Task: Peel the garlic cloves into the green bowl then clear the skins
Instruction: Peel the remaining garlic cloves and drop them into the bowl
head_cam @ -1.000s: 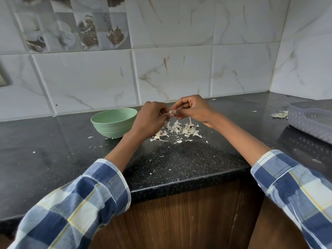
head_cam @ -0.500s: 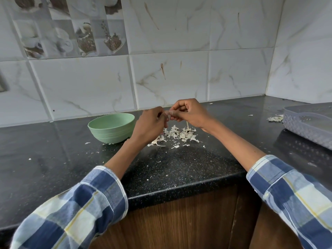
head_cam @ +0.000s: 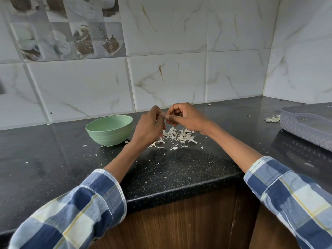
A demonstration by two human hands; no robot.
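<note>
My left hand [head_cam: 150, 127] and my right hand [head_cam: 185, 116] meet above the black counter, fingers curled, pinching a small garlic clove [head_cam: 163, 116] between their tips. The clove is mostly hidden by the fingers. Directly below the hands lies a pile of pale garlic skins [head_cam: 177, 135]. The green bowl [head_cam: 109, 130] stands just left of my left hand; its inside is not visible from here.
A grey plastic basket [head_cam: 309, 123] sits at the right edge, with a small heap of skins [head_cam: 273, 119] beside it. Skin flakes are scattered across the counter [head_cam: 45, 159]. The tiled wall runs behind, and the counter's front edge is near my sleeves.
Both hands stay together over the skin pile, working the clove with small finger movements. The view has tilted up slightly.
</note>
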